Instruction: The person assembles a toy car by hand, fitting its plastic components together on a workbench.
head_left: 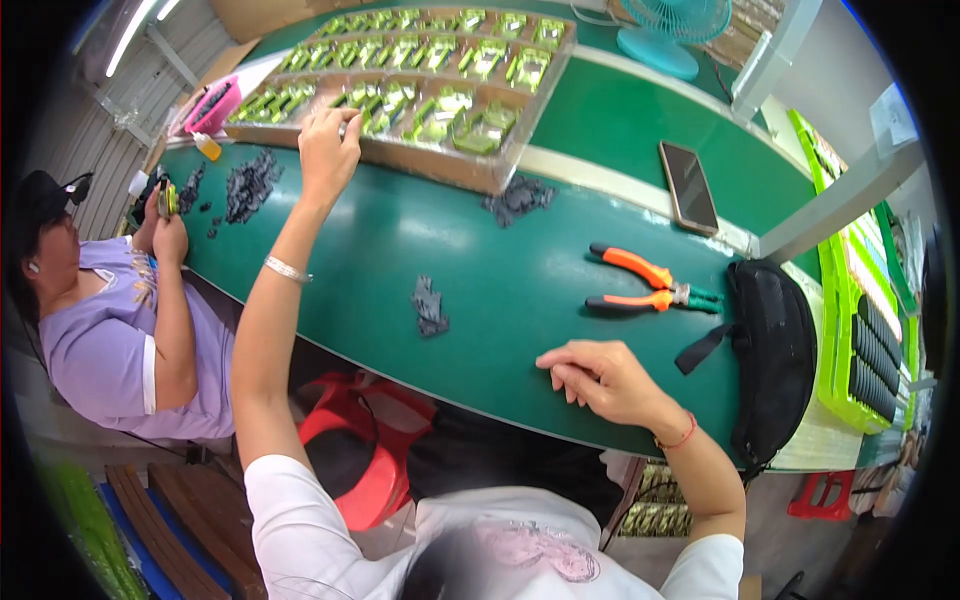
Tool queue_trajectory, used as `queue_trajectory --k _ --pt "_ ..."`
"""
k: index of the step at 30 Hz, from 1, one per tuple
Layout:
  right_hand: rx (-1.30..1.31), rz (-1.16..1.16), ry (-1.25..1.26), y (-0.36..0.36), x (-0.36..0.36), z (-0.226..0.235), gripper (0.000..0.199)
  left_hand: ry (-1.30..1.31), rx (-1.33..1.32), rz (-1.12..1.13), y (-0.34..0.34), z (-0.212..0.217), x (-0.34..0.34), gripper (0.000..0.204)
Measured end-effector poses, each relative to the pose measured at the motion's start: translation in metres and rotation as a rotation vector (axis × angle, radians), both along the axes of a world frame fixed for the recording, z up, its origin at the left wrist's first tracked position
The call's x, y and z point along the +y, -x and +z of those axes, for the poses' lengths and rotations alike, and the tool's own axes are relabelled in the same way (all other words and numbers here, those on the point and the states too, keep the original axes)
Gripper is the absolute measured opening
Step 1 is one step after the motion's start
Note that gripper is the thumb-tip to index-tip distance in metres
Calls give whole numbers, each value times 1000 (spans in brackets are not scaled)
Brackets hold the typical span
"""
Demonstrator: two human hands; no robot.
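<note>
My left hand (330, 150) reaches over the near edge of a shallow cardboard tray (430, 165) lined with clear plastic. Its fingers are bent together beside the bright green plastic parts (375, 105) in the front row; what they hold, if anything, is hidden. My right hand (600, 380) rests near the front edge of the green table, fingers loosely bent and apart, with nothing seen in it. Between my hands lies a small heap of dark grey pieces (430, 307). Beyond my right hand lie orange-and-black-handled pliers (650, 283).
More dark grey pieces lie by the tray (518, 200) and at the far left (252, 187). A phone (689, 187), a black bag (775, 360) and a turquoise fan (665, 45) stand to the right. A co-worker (140, 330) at the left holds a yellow-green part.
</note>
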State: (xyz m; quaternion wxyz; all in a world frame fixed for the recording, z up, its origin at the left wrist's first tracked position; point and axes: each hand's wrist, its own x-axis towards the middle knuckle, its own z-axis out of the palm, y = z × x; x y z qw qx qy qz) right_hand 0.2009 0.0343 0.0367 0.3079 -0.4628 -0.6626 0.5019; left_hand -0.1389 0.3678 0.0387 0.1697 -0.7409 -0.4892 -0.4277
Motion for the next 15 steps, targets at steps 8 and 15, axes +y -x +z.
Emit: queue_trajectory --k 8,15 --pt "-30 -12 -76 3 -1 -5 17 571 39 -584 -26 20 -177 24" --pt "-43 -28 -95 6 -7 -8 17 787 228 -611 -23 -1 -240 86"
